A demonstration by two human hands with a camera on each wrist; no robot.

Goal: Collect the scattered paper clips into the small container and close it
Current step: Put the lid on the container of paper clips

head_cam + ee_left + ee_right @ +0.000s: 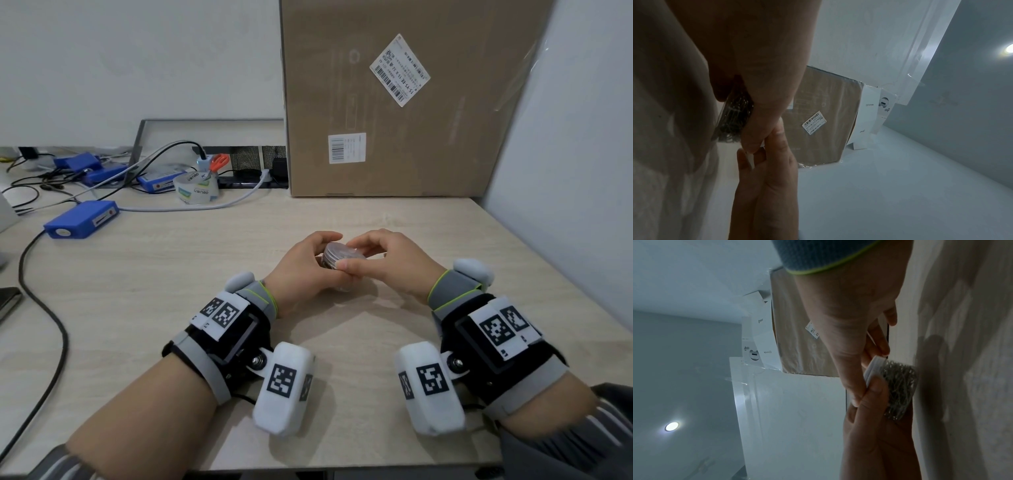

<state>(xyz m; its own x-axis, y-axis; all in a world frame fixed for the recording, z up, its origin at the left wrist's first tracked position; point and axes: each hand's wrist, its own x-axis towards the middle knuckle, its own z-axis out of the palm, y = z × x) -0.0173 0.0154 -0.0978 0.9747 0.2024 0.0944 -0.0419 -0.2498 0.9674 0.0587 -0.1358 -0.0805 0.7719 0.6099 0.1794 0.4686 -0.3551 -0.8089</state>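
A small round clear container [337, 258] packed with silver paper clips stands on the light wooden table [205, 274], a little beyond centre. My two hands hold it between them. My left hand [325, 255] curls round its left side. My right hand [352, 255] pinches the top rim from the right, thumb in front. In the right wrist view the clips [898, 386] show through the wall, and a pale lid [873, 368] sits on top under the thumbs. In the left wrist view the container [733, 116] is mostly hidden by my palm. I see no loose clips on the table.
A tall cardboard box [394, 102] stands against the back wall just beyond the hands. At the left lie a blue box [82, 219], cables [41, 308], a tape roll [197, 188] and orange scissors [219, 161]. A white wall [565, 171] borders the right side.
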